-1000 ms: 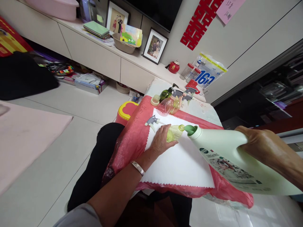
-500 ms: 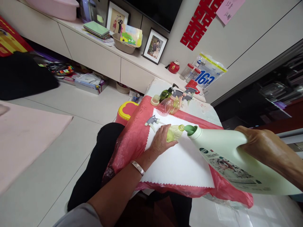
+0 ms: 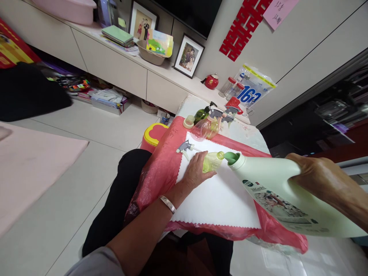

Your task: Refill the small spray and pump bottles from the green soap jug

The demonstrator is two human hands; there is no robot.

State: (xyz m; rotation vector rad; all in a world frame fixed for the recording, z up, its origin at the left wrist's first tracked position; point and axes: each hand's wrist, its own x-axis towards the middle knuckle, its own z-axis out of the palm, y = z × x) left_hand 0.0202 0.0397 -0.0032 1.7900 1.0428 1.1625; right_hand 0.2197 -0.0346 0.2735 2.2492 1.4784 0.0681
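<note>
My left hand (image 3: 197, 170) is wrapped round a clear yellow-green spray bottle (image 3: 212, 161), whose threaded neck is uncapped and tilted right. My right hand (image 3: 313, 174) grips the handle of a large pale green detergent jug (image 3: 268, 172), tipped sideways. The jug's green spout (image 3: 230, 157) meets or nearly meets the bottle's mouth; whether liquid is flowing I cannot make out. Just beyond my left hand a grey spray trigger head (image 3: 185, 146) lies at the edge of a white mat (image 3: 221, 203). The mat rests on red plastic sheeting (image 3: 161, 165) over the table.
At the table's far end stand a clear pinkish bottle (image 3: 201, 128), a dark green pump bottle (image 3: 201, 114), a pale cap (image 3: 188, 121) and more grey trigger heads (image 3: 221, 114). A red and yellow stool (image 3: 153, 136) is left of the table. Behind runs a low cabinet (image 3: 115, 65).
Hardly anything differs. Both hands, the bottle and the tipped jug keep their places, and the liquid level in the bottle cannot be compared clearly.
</note>
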